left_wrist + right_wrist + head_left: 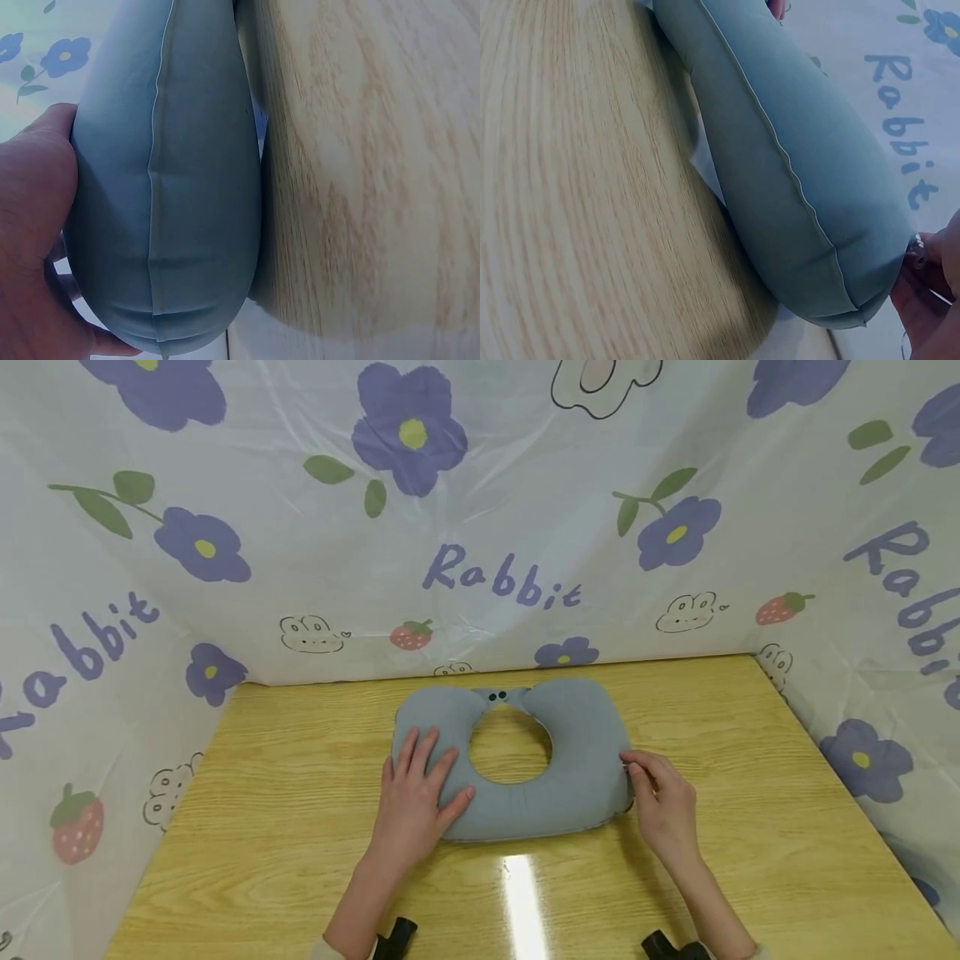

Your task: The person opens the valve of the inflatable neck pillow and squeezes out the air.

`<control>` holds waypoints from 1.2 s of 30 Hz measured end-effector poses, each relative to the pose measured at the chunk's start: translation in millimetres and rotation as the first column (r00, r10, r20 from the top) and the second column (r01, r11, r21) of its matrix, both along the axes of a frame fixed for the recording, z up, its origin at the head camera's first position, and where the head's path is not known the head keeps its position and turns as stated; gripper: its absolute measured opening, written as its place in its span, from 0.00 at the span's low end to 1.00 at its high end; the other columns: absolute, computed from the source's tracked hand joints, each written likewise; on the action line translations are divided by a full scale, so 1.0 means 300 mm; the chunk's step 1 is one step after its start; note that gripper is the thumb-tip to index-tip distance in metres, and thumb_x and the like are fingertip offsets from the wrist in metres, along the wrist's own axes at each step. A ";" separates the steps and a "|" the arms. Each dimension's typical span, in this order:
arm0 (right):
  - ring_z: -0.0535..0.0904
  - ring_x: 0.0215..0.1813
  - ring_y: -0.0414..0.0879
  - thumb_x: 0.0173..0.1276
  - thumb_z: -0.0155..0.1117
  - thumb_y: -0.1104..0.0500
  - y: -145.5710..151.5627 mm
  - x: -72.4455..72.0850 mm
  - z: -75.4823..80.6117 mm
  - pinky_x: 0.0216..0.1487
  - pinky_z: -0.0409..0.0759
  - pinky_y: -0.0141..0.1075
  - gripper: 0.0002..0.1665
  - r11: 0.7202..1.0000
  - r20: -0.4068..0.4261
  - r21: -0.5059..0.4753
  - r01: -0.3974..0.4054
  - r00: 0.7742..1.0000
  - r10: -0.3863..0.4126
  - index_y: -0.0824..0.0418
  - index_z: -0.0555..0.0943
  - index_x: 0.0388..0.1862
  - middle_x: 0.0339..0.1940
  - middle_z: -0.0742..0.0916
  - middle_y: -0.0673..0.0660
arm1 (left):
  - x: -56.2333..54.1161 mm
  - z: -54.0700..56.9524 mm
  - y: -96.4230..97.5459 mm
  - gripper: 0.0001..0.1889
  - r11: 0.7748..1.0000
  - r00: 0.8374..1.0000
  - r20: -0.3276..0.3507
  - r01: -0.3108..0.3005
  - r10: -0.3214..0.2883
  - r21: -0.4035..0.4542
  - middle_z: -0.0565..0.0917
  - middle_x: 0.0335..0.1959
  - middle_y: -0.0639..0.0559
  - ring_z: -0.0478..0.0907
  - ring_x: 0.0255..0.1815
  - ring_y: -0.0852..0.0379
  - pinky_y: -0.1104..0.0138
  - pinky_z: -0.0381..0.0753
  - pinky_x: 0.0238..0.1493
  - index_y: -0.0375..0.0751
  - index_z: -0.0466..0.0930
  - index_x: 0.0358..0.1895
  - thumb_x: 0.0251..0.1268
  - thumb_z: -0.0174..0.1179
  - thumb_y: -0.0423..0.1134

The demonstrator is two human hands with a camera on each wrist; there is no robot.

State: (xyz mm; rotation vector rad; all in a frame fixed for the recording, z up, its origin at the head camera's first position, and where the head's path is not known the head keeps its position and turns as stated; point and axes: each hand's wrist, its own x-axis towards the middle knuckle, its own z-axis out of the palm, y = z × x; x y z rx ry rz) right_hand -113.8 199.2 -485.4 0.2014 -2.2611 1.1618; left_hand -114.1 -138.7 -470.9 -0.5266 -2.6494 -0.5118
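A puffed-up grey-blue U-shaped neck pillow (517,810) lies on the table, its two ends meeting at the far side by a strap with two dark snaps (497,697). My left hand (412,802) rests on the pillow's left part with fingers spread; in the left wrist view that hand (34,217) lies against the pillow (202,187). At the right edge, my right hand (663,802) pinches a small clear valve (916,249) between thumb and fingers. The valve is partly hidden by the fingers. A seam runs along the pillow's side (802,165) in the right wrist view.
The wood-grain table (285,760) is bordered at the back and both sides by a white printed sheet (510,510) with flowers and rabbits. Black wrist-worn devices (396,937) show at the lower edge. Light glares off the table in front of the pillow.
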 end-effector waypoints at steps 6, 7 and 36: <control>0.77 0.47 0.24 0.74 0.61 0.72 0.002 0.001 -0.001 0.44 0.72 0.16 0.09 0.995 0.127 -0.104 0.014 0.992 -0.001 0.68 0.87 0.46 0.46 0.89 0.62 | 0.000 -0.002 0.002 0.27 1.000 1.000 0.026 -0.001 0.001 0.006 0.65 0.76 0.37 0.53 0.80 0.33 0.26 0.62 0.62 0.42 0.80 0.65 0.70 0.66 0.54; 0.77 0.48 0.25 0.75 0.61 0.71 0.001 0.002 0.001 0.45 0.73 0.16 0.09 0.993 0.151 -0.120 0.018 0.989 0.000 0.68 0.87 0.47 0.47 0.88 0.62 | 0.000 -0.002 0.002 0.27 1.000 1.000 0.030 -0.001 0.001 0.008 0.65 0.76 0.37 0.52 0.80 0.33 0.26 0.61 0.63 0.42 0.80 0.65 0.70 0.65 0.54; 0.85 0.45 0.39 0.83 0.44 0.71 0.015 -0.002 0.009 0.53 0.82 0.29 0.16 0.790 0.302 -0.613 0.025 0.931 0.204 0.82 0.79 0.49 0.43 0.85 0.52 | -0.010 0.001 -0.003 0.26 1.000 0.999 0.049 -0.003 0.003 -0.006 0.63 0.77 0.36 0.50 0.80 0.32 0.25 0.58 0.64 0.42 0.80 0.65 0.72 0.63 0.53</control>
